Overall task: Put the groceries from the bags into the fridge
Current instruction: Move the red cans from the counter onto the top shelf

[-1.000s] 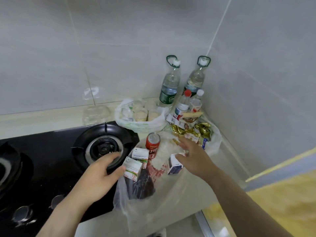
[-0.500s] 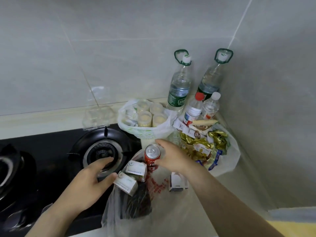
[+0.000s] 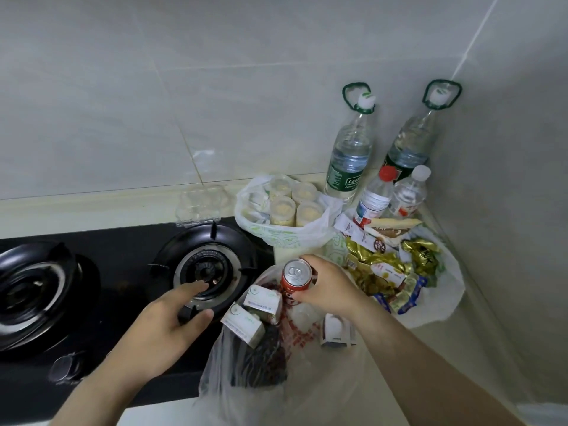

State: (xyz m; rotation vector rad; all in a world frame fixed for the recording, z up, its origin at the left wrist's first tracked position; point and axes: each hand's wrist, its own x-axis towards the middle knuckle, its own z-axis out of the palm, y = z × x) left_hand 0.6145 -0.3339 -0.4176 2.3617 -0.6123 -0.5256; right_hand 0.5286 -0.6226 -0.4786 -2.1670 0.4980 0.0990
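A clear plastic bag (image 3: 276, 392) lies open on the counter in front of me. It holds a red can (image 3: 294, 278), two white and green cartons (image 3: 244, 324), a dark packet and a small blue and white carton (image 3: 336, 332). My right hand (image 3: 330, 287) grips the upright red can from the right. My left hand (image 3: 166, 330) hovers over the hob beside the bag, fingers loosely spread, holding nothing. A white bag (image 3: 246, 219) with several lidded cups sits behind. A third bag (image 3: 451, 290) at the right holds gold and yellow snack packs.
A black gas hob (image 3: 107, 272) with two burners fills the left. Two tall water bottles (image 3: 349, 158) and two smaller bottles (image 3: 373, 198) stand in the tiled corner. A clear empty egg tray (image 3: 199, 204) rests behind the burner. The wall (image 3: 507, 210) closes the right side.
My right hand moved left from the snack bag and closed around the red can. My left hand let go of the green carton and drew back over the hob.
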